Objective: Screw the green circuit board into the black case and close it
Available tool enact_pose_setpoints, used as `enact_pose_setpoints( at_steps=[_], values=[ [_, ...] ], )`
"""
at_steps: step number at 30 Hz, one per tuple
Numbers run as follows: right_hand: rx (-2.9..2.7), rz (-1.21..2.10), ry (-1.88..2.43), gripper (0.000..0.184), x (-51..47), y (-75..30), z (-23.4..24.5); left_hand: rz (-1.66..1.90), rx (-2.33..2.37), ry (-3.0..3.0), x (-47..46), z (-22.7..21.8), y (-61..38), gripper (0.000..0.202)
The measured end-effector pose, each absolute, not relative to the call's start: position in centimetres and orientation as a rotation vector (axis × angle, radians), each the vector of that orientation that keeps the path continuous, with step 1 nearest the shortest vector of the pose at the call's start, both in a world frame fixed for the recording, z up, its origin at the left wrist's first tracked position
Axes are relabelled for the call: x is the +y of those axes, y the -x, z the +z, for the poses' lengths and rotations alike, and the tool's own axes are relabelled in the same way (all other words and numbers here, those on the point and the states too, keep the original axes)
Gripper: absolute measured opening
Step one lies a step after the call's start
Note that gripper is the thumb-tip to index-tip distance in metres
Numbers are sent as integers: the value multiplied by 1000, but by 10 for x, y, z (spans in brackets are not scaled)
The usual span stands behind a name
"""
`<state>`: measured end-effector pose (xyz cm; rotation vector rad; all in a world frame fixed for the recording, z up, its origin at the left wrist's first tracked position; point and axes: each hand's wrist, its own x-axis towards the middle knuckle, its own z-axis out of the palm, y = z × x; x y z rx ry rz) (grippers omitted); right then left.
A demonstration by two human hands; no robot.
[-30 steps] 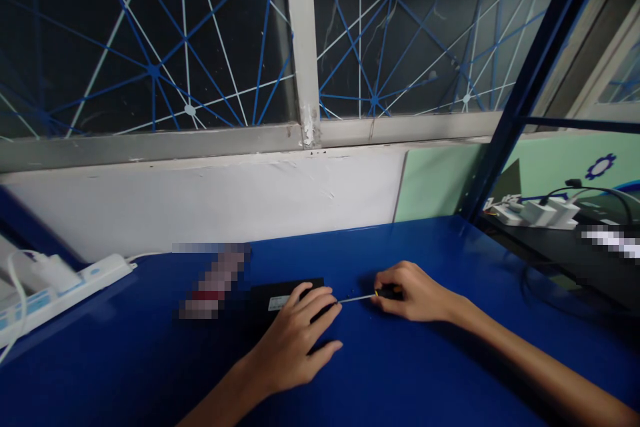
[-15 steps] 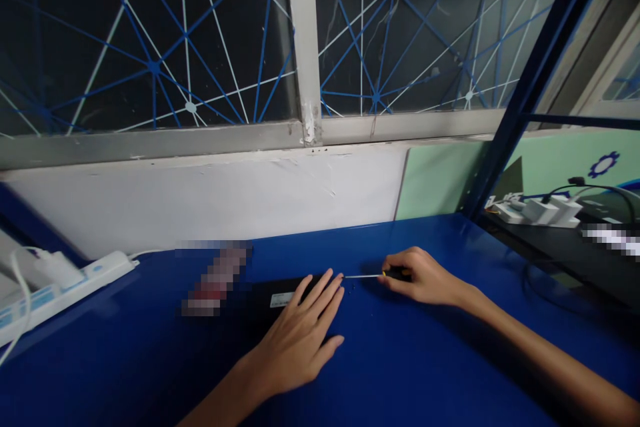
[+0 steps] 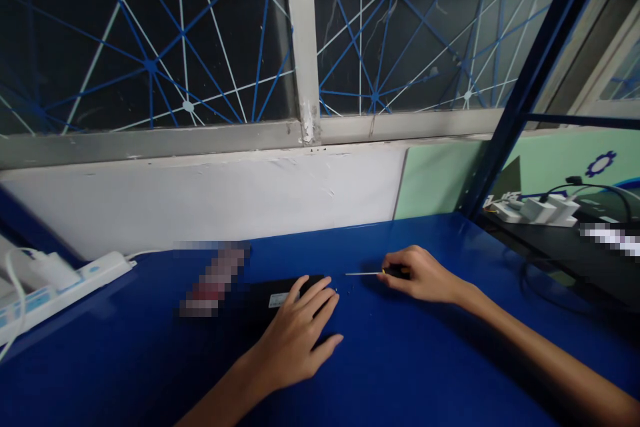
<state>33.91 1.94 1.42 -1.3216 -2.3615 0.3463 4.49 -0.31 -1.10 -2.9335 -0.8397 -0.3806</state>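
On the blue table (image 3: 425,360) our left hand (image 3: 295,340) lies flat, fingers spread over the black box (image 3: 280,293) (mid-table). Right hand (image 3: 423,275), arm stretched fwd, pinches the screwdriver (image 3: 375,273), tip just beside the box.

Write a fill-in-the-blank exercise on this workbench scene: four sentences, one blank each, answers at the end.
1. The left hand lies flat on a ____ box with a white label.
2. The right hand grips a thin screwdriver whose tip points toward the person's ____.
3. The table under both hands is ____ in colour.
4. A ____ power strip lies at the table's left edge.
Missing words: black, left, blue, white.
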Motion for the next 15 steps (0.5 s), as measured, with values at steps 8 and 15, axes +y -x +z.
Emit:
enact_pose_setpoints(
  at_steps=[8, 15],
  values=[
    [-2370, 345, 1319, 26, 19, -337, 13, -398, -796, 2968, -3, -5, -47, 44],
    [-2373, 342, 1337, 25, 19, -336, 11, -391, -819, 2999, -3, -5, -45, 45]
  ],
)
